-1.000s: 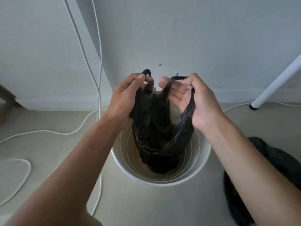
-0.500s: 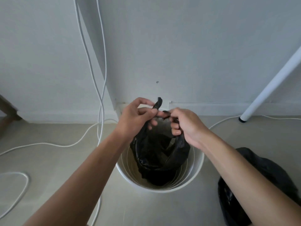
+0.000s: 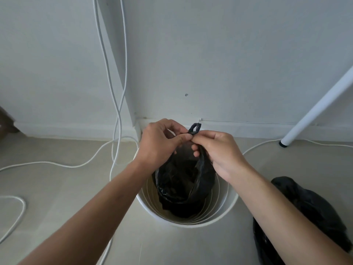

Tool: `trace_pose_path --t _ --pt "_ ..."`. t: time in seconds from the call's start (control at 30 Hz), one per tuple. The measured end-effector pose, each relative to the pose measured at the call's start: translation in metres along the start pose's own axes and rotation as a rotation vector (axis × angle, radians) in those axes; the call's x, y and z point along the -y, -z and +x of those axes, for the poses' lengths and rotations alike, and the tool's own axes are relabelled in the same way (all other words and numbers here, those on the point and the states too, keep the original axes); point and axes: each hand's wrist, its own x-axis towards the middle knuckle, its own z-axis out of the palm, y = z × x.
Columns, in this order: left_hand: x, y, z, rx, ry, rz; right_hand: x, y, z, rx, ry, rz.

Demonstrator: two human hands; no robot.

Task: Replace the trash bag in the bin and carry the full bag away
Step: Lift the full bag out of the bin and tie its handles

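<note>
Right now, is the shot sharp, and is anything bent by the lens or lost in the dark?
Head view: even, soft light and no glare; the left hand and right hand are sharp. The wide lens leans the white leg and cables. Folds inside the black bag in the white bin are lost in darkness.

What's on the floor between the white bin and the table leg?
Head view: only a white cable crosses the floor between bin and table leg.

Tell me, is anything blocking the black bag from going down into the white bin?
Nothing visible does. The black bag already hangs inside the white bin, pinched at its top by the left hand and right hand.
</note>
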Motion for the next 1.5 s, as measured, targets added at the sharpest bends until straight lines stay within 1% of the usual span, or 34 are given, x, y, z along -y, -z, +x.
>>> trace_pose_path --t 0.07,0.13,0.23,0.33,0.4,0.43,0.47,0.53,0.57,0.63,0.67,0.7,0.73,0.8,0.93,1.03,1.13,1.2,1.27,1.3,1.4,1.5 --pt "0.003 0.0 -0.003 -0.046 -0.031 0.043 0.003 0.0 -0.002 0.015 -0.036 0.079" --pt "0.005 -0.002 -0.004 -0.065 -0.074 0.073 0.004 -0.001 -0.003 0.039 -0.02 0.073" --pt "0.005 0.0 -0.002 0.038 -0.135 0.103 0.001 -0.002 -0.003 -0.007 0.021 0.144" --pt "0.008 0.008 0.001 0.173 -0.016 0.125 0.004 0.0 -0.003 0.0 0.034 0.288" --pt "0.01 0.013 0.0 0.267 0.113 -0.035 0.006 0.005 -0.004 0.055 0.099 0.301" --pt "0.011 0.013 0.0 0.289 0.174 -0.161 0.006 0.007 -0.004 0.077 0.163 0.226" --pt "0.01 0.013 0.001 0.286 0.234 -0.286 0.007 0.009 -0.004 0.08 0.26 0.056" --pt "0.007 0.012 0.004 0.25 0.34 -0.484 0.008 0.012 -0.005 0.051 0.501 -0.401" --pt "0.006 0.011 0.005 0.232 0.372 -0.524 0.008 0.013 -0.005 0.059 0.615 -0.569" --pt "0.007 0.011 0.008 0.218 0.394 -0.52 0.005 0.014 -0.003 0.107 0.813 -0.797" --pt "0.007 0.011 0.007 0.22 0.389 -0.509 0.001 0.015 0.001 0.125 0.866 -0.892" --pt "0.008 0.011 0.007 0.226 0.371 -0.49 -0.002 0.016 0.004 0.131 0.877 -0.968" --pt "0.008 0.011 0.006 0.237 0.348 -0.474 -0.005 0.018 0.008 0.123 0.867 -1.018" --pt "0.008 0.01 0.004 0.278 0.318 -0.458 -0.011 0.019 0.012 0.049 0.885 -1.041" --pt "0.012 0.004 0.002 0.338 0.377 -0.457 -0.006 0.018 0.012 -0.128 1.021 -0.882" --pt "0.019 0.003 0.005 0.353 0.326 -0.368 -0.003 0.015 0.011 -0.112 1.032 -0.81" --pt "0.022 0.003 0.006 0.316 0.299 -0.393 -0.005 0.014 0.011 -0.04 1.013 -0.773" --pt "0.022 0.002 0.006 0.261 0.275 -0.406 -0.006 0.014 0.011 -0.007 1.004 -0.754" --pt "0.025 0.004 0.01 0.173 0.256 -0.371 -0.006 0.012 0.01 -0.02 0.989 -0.729" --pt "0.027 0.008 0.014 0.101 0.254 -0.352 -0.005 0.013 0.01 -0.043 0.955 -0.693" --pt "0.035 0.032 0.028 -0.132 0.292 -0.338 0.001 0.026 0.013 -0.114 0.758 -0.534" --pt "0.046 0.055 0.036 -0.28 0.368 -0.288 0.008 0.052 0.028 -0.208 0.61 -0.485"
